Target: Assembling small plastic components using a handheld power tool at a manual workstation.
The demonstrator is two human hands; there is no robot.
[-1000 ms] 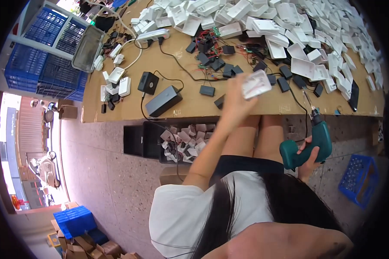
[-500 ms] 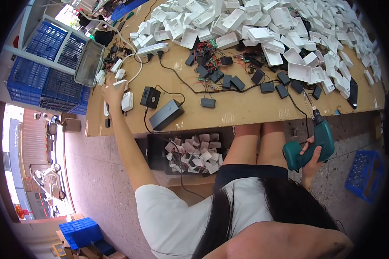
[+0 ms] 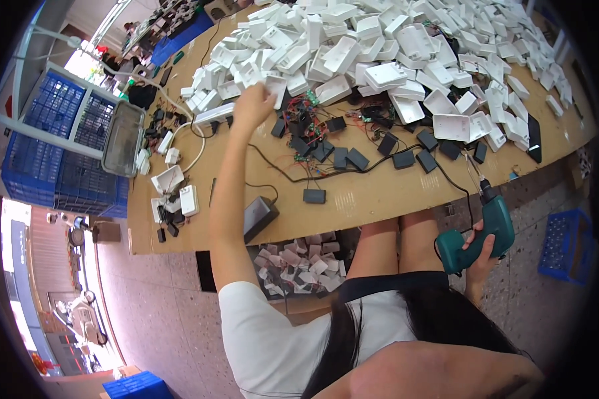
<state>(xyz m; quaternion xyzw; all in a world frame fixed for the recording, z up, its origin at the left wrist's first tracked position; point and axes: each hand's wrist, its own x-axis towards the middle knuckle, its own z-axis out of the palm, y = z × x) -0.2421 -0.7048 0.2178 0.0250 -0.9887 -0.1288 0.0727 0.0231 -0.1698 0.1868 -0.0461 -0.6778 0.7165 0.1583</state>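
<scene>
Left hand [image 3: 251,108] is reaching to a white case [image 3: 279,92] at the near edge of the pile [image 3: 341,56] on the desk [image 3: 359,203]; can't tell whether its fingers [image 3: 258,90] are gripping. Right hand [image 3: 484,259] is gripping the drill [image 3: 497,219]. Should be pinching one case by its rim, keeping drill off the cable [image 3: 448,181].

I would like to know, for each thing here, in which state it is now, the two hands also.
Left hand: at the edge of the pile; grip unclear.
Right hand: closed around the drill.
Drill: held, tip toward the table; running or not, unclear.
White cases: piled, many with the hollow side showing.
Black boxes: scattered.
Power strip: lying on the table; on or off, unclear.
</scene>
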